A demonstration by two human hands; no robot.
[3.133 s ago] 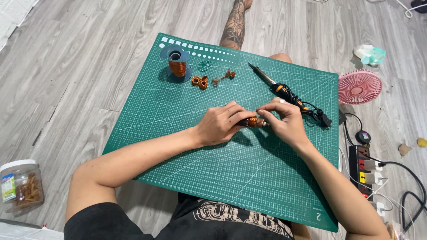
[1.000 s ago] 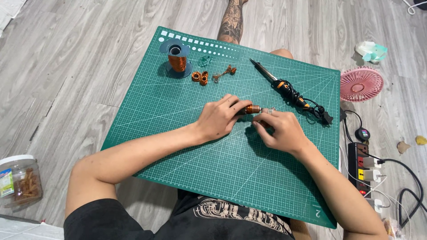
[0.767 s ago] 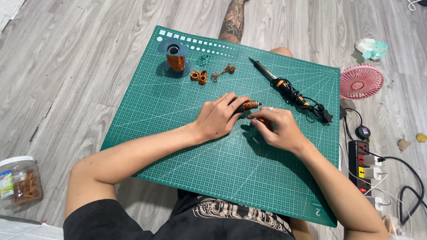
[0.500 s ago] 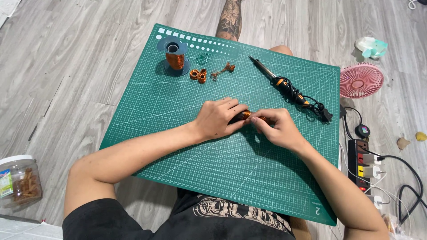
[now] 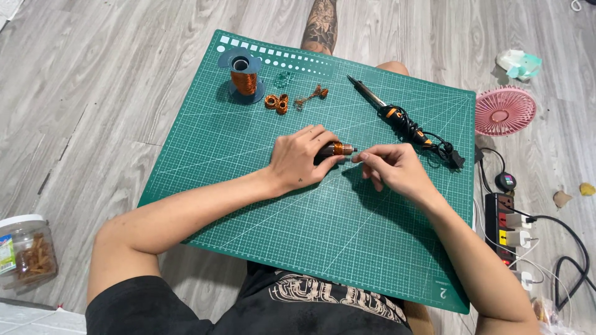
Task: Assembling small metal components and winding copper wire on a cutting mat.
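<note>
My left hand grips a short dark rod wound with copper wire over the middle of the green cutting mat. My right hand is just right of the rod's tip, its fingertips pinched together as if on a thin wire that I cannot make out. A spool of copper wire stands at the mat's far left. Two small copper coils and a twisted wire piece lie beside it. A soldering iron lies at the far right of the mat.
A pink fan and crumpled tissue lie on the wooden floor to the right. A power strip with plugs and cables sits lower right. A clear jar stands at the lower left. A tattooed leg extends beyond the mat.
Both hands have stayed over the mat's middle. My right hand has pulled slightly right of the rod, then come back near its tip with fingers pinched. The view has shifted a little.
</note>
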